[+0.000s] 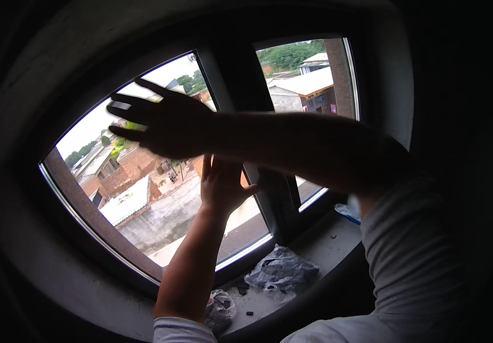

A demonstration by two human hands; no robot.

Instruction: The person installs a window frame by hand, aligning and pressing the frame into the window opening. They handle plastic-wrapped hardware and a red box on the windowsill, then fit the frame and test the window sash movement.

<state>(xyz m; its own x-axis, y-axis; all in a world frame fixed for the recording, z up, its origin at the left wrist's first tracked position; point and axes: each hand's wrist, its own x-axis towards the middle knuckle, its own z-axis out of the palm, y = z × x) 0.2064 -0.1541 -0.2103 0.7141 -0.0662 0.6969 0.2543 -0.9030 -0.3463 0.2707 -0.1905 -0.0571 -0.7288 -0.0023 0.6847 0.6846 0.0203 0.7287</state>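
My right arm reaches across from the right, and my right hand (172, 123) is raised with its fingers spread in front of the left window pane (172, 228). It holds nothing; whether it touches the glass I cannot tell. Lower down, my left hand (222, 186) points upward before the same pane, close to the dark middle frame (275, 211). Its thumb stands out to the side, and its other fingers are partly hidden behind my right forearm. Both hands are dark against the daylight.
On the window sill (326, 246) lie a crumpled grey plastic bag (282, 268), a smaller clear bag (220, 306) and a small dark piece (250, 313). A blue and white item (346, 212) sits farther right. Outside are brick walls, pale roofs and trees.
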